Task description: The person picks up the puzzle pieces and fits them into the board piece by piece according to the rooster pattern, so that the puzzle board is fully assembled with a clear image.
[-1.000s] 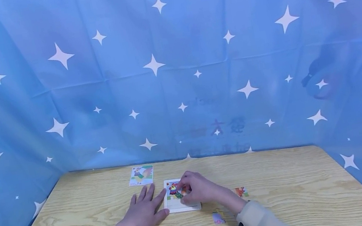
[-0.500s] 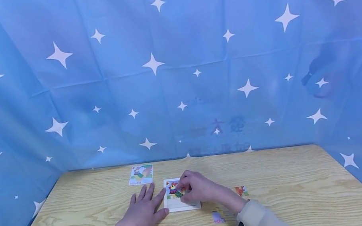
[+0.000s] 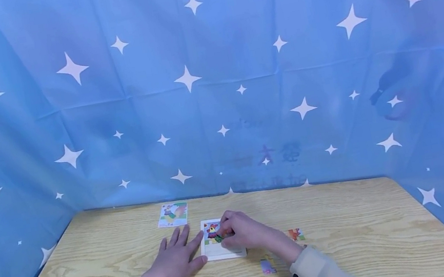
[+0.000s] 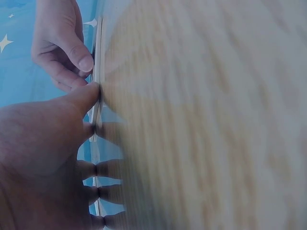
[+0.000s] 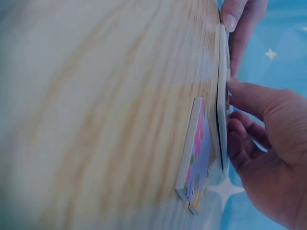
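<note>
A small white puzzle tray [image 3: 225, 256] lies flat on the table, with a rooster picture [image 3: 211, 231] of fitted pieces in its upper part. My left hand [image 3: 174, 263] lies spread beside it, thumb and index fingertips at the tray's left edge. Over the tray's right side, my right hand [image 3: 245, 231] has its fingers curled and pinches a puzzle piece down at the picture; the fingers hide most of that piece. In the right wrist view, the thumb and bent fingers of the right hand [image 5: 273, 139] are close over the tray [image 5: 222, 96].
A purple flowered puzzle piece [image 3: 267, 265], with a yellowish one against it, lies near the right forearm. An orange and green piece [image 3: 295, 234] lies farther right. Behind the left hand is a square rooster picture card [image 3: 172, 215]. A blue star-patterned curtain [image 3: 212, 85] borders the table [image 3: 355, 234].
The right fingers have shifted very slightly over the picture, covering a little more of its right part. The left hand and the loose pieces stay where they were.
</note>
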